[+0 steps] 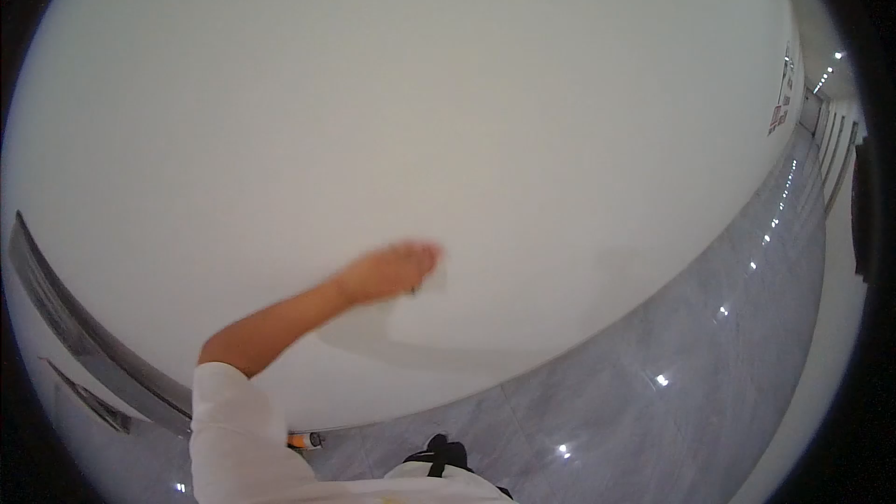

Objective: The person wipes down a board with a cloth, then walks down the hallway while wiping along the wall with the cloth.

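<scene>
Although blur softens its outline, the left hand (397,271) shows near the middle of the view, in front of the white wall (523,131), its fingers bunched together. Whether it is clenched or grasping something cannot be told, nor whether it touches the wall. A pale patch (436,276) shows just beside the fingertips, too faint to identify, and a small dark spot (413,291) sits at the hand's lower edge. Behind the hand, a soft shadow (420,352) spreads down and to the right over the wall.

From the hand, the bare forearm (289,319) slants down to a bent elbow and a white sleeve (233,429). Near the sleeve, an orange and white thing (305,441) lies on the floor (597,401), by the foot of the wall. Beside it, toward the right, is a black shoe (448,451).

Farther out, a dark grey band (93,345) runs along the left side. At the right, the glossy grey floor stretches away, dotted with reflected lights, and small reddish and dark markings (782,98) show on the wall.
</scene>
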